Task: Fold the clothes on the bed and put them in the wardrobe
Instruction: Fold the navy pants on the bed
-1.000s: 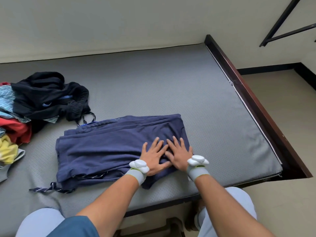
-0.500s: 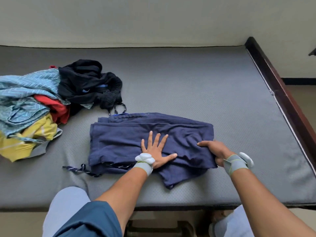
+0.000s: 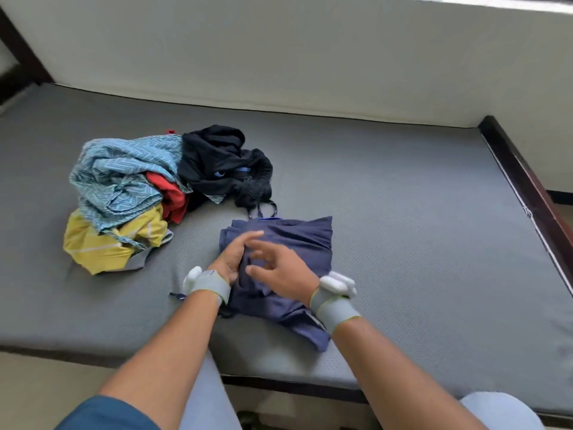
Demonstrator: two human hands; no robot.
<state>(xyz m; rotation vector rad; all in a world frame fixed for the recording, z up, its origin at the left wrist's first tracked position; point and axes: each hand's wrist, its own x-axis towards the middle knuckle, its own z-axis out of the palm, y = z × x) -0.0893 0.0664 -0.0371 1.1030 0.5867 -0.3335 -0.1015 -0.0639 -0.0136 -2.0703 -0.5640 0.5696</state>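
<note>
A navy blue garment (image 3: 297,243), folded into a compact bundle, lies on the grey mattress (image 3: 418,228) near the front edge. My left hand (image 3: 234,257) presses on the bundle's left edge, palm turned inward. My right hand (image 3: 279,270) lies on top of the bundle with fingers spread, slightly blurred. A navy flap sticks out toward the front edge, below my right wrist. A drawstring end shows beside my left wrist. An unfolded pile lies to the left: a light blue patterned cloth (image 3: 124,178), a black garment (image 3: 223,164), a red one (image 3: 172,200), a yellow one (image 3: 108,240).
A pale wall (image 3: 310,57) backs the bed. A dark wooden bed frame (image 3: 533,193) runs along the right side. Both wrists wear grey bands with white devices. My knees show at the bottom, at the bed's front edge. No wardrobe is in view.
The right half of the navy garment has been folded over to the left, making a narrower bundle. My right hand moved from its right edge onto the top. The camera swung left.
</note>
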